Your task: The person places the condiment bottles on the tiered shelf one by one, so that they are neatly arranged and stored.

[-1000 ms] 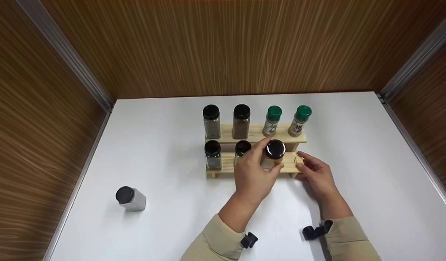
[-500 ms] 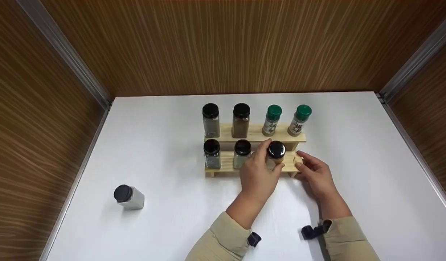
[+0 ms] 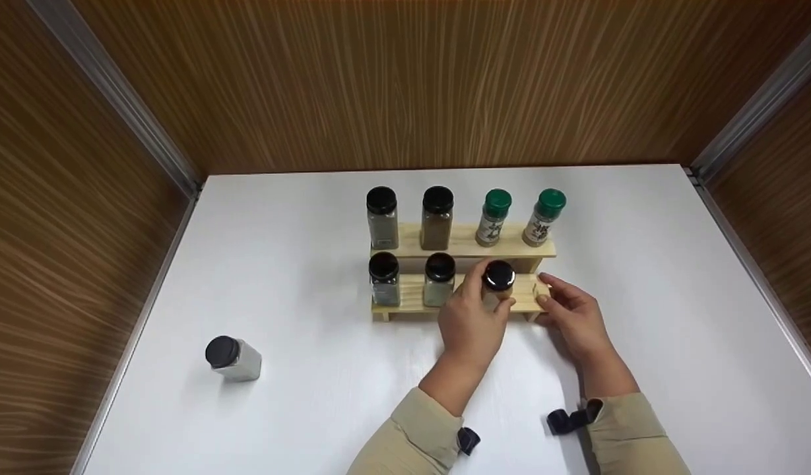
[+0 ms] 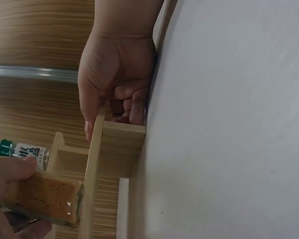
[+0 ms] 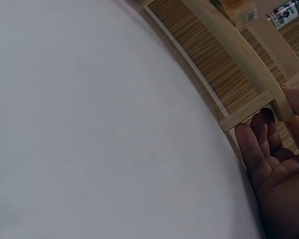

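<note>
In the head view my left hand [image 3: 472, 328] holds a black-lidded spice jar [image 3: 499, 277] between thumb and fingers over the lower tier of a two-tier wooden spice rack [image 3: 468, 245]. Orange-brown seasoning fills this jar [image 4: 47, 197] in the left wrist view; its base is at the shelf board, and whether it touches is hard to tell. My right hand [image 3: 573, 318] grips the right end of the lower shelf, thumb on top. Its curled fingers [image 5: 251, 144] are below the board in the right wrist view. Two black-lidded jars, one a pale jar [image 3: 439, 280], stand left of the held one.
On the upper tier stand two black-lidded jars, including a brown one [image 3: 437, 219], and two green-capped shakers, one of them at the right end [image 3: 545, 218]. A white-filled jar [image 3: 233, 359] is on the white table [image 3: 299, 409] at left. Wood-grain panels [image 3: 405, 86] enclose the table.
My left hand has shifted slightly right, uncovering more of the second lower jar. The held jar sits a little lower towards the shelf. My right hand stays on the rack's end.
</note>
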### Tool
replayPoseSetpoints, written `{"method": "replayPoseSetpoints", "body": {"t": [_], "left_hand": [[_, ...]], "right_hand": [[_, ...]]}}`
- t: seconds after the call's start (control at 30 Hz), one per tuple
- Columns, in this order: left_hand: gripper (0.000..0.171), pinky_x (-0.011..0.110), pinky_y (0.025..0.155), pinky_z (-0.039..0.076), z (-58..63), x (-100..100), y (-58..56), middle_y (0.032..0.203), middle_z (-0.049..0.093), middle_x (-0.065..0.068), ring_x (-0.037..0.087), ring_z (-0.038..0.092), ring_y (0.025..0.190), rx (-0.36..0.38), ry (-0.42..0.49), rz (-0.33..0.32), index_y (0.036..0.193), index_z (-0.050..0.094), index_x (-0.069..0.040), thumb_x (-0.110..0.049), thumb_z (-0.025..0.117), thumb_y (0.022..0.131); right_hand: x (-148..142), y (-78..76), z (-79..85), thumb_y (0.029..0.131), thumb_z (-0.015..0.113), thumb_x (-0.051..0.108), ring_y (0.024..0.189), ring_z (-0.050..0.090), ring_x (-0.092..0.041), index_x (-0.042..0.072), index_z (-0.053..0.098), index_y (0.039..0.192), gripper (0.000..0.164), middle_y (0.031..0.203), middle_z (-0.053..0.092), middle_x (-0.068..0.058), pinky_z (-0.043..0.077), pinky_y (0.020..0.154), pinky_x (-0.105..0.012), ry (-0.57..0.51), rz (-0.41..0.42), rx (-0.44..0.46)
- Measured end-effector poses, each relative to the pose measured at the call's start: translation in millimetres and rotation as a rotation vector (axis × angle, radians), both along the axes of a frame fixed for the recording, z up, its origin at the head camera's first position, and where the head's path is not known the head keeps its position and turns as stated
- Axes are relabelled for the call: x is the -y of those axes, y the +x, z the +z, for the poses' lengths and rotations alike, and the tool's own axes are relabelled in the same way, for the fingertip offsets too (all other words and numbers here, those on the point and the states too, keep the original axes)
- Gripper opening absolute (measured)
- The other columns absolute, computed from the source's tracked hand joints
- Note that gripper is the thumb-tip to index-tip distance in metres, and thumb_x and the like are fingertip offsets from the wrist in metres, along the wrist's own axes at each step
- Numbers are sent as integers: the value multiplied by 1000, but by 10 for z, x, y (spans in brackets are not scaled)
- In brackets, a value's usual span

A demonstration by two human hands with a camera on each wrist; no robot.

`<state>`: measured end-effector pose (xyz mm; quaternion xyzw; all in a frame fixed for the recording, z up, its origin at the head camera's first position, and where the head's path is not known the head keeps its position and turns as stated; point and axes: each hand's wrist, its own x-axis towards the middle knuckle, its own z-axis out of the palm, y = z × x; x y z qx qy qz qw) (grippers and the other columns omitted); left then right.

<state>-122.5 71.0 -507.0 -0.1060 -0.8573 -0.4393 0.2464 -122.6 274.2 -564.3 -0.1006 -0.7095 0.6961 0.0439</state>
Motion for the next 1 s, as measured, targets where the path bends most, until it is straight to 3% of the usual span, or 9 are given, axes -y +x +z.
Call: {"method": "replayPoseSetpoints", "body": {"t": [0.23, 0.43, 0.57, 0.77, 1.0], "left_hand": [[71, 45, 66, 58, -49, -5, -19, 108, 79, 7, 27, 76, 92, 3, -15, 33, 137, 65, -15, -27, 99, 75], [80, 44, 77, 61, -105, -31, 5, 130, 73, 9, 26, 71, 115, -6, -9, 17, 147, 59, -11, -25, 97, 78], [85, 43, 84, 61, -151, -47, 38, 139, 68, 11, 26, 66, 125, 29, -11, 3, 154, 52, -8, -16, 93, 80], [81, 44, 83, 61, -174, -66, 44, 137, 69, 11, 27, 67, 123, 59, -6, 10, 154, 52, -7, -1, 87, 82], [80, 43, 76, 60, -160, -81, 37, 139, 69, 9, 27, 70, 116, 103, -27, 24, 155, 51, -8, -3, 88, 83]], "right_hand": [[11, 2, 15, 101, 66, -5, 90, 69, -12, -8, 54, 149, 49, 110, 66, -4, 61, 70, -26, 20, -7, -14], [19, -6, 8, 101, 67, -5, 90, 69, -12, -10, 53, 148, 50, 109, 65, -5, 62, 71, -27, -2, -17, -18], [14, -6, -5, 100, 68, -6, 88, 68, -12, -10, 54, 147, 50, 106, 65, -5, 62, 69, -26, 0, -24, -23], [3, -4, -10, 99, 68, -7, 88, 67, -12, -10, 57, 145, 47, 105, 66, -5, 62, 68, -27, -17, -26, -45], [1, -4, -17, 100, 67, -7, 87, 67, -12, -11, 54, 147, 49, 105, 66, -4, 61, 68, -26, 0, -21, -31]]}}
